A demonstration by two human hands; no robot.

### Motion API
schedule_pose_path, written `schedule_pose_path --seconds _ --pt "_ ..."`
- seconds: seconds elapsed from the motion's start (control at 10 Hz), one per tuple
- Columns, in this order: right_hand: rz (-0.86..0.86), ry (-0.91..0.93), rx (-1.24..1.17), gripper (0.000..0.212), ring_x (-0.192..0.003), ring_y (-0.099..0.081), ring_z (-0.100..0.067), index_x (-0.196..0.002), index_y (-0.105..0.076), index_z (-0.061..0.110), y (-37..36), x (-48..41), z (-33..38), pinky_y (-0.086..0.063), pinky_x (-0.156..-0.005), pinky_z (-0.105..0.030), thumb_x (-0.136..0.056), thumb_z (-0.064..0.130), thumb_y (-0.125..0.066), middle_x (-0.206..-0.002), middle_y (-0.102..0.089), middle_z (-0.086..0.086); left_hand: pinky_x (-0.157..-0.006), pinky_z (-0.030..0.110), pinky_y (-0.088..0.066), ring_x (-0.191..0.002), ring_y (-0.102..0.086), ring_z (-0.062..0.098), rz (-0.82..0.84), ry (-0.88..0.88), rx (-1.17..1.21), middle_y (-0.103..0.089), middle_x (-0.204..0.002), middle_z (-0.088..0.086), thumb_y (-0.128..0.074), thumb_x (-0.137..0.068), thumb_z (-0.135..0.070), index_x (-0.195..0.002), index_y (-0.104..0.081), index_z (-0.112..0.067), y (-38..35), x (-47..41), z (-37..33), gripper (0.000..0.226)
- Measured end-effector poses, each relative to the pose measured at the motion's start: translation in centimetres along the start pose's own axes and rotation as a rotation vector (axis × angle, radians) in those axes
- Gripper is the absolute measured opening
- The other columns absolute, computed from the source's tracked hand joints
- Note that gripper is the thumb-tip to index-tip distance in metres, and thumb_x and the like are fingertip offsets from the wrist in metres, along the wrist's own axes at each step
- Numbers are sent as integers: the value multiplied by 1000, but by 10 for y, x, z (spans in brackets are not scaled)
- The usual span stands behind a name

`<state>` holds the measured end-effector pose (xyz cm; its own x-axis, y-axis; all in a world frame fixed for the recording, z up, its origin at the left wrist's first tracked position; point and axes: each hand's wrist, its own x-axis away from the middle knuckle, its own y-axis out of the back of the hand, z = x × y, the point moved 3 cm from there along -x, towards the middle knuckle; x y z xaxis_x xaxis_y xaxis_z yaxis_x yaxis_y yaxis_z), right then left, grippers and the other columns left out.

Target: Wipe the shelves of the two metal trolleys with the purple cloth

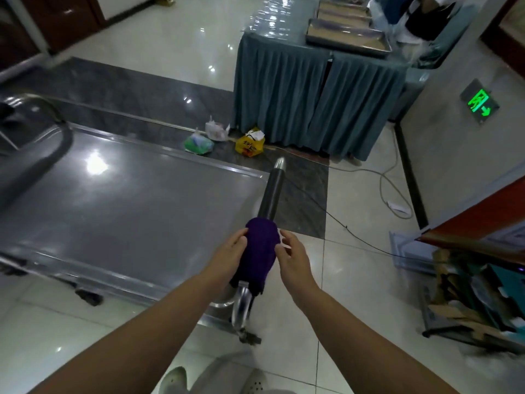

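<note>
The purple cloth (261,245) is draped over the near handle (272,191) of a metal trolley, covering the black grip's lower part. My left hand (230,253) wraps the cloth from the left, fingers curled against it. Beside the cloth's right edge is my right hand (291,255), fingers loosely spread and the thumb near the fabric. The trolley's bare steel top shelf (127,200) stretches to the left of the handle. Behind it, at the far left, are the rail and curved bar of a second metal trolley (42,105), mostly cut off.
A table with a teal skirt (306,95) carrying metal trays stands ahead. Plastic bags (250,143) lie on the floor at its foot. Cables (386,177) run over the tiles to the right. A crate of cardboard (466,291) sits under a red-brown counter on the right.
</note>
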<state>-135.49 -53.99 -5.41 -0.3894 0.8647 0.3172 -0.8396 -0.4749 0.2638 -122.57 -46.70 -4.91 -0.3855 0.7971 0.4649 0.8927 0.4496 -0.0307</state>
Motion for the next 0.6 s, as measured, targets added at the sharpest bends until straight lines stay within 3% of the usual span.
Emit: schedule_pose_path --seconds 0.1,0.2,0.3,0.4,0.5,0.6 --pt "130 -41 -178 43 -111 -50 -7 -147 -33 24 -17 8 8 -50 -73 -9 -104 30 -33 -136 -46 3 -69 19 -53 -98 -59 10 99 19 52 -55 -122 0 -30 -104 -30 -129 -40 -30 -7 9 -5 27" --pt "98 -56 -104 45 -113 -43 -6 -149 -30 18 -17 15 16 -42 -67 0 -105 26 -34 -133 -44 4 -83 23 -45 -115 -53 20 38 63 21 -51 -127 3 -27 -105 -28 -136 -40 -23 8 7 -12 34" --pt "-61 -43 55 47 -117 -43 -9 -147 -34 17 -12 23 26 -40 -84 -13 -101 17 -43 -139 -45 1 -85 29 -41 -107 -53 19 -48 56 -67 -52 -120 7 -29 -104 -26 -139 -42 -15 44 3 -13 39" --pt "-208 88 268 38 -113 -51 -11 -135 -49 16 -25 39 46 -42 -77 -13 -98 12 -47 -124 -52 3 -68 21 -39 -76 -54 10 -52 15 -91 -59 -96 7 -36 -102 -19 -119 -54 -10 81 12 -18 27" --pt "-319 194 378 29 -104 -51 -16 -123 -55 12 -59 57 79 -47 -85 -28 -95 11 -50 -109 -49 5 -66 21 -38 -72 -52 10 15 -22 -59 -57 -83 3 -39 -101 -15 -93 -55 -16 119 27 -34 17" --pt "-313 266 431 32 -110 -50 -18 -126 -55 17 -106 72 109 -46 -96 -36 -94 16 -52 -121 -52 2 -63 22 -37 -69 -52 11 -1 -84 -77 -56 -79 2 -41 -100 -14 -82 -50 -19 164 44 -55 21"
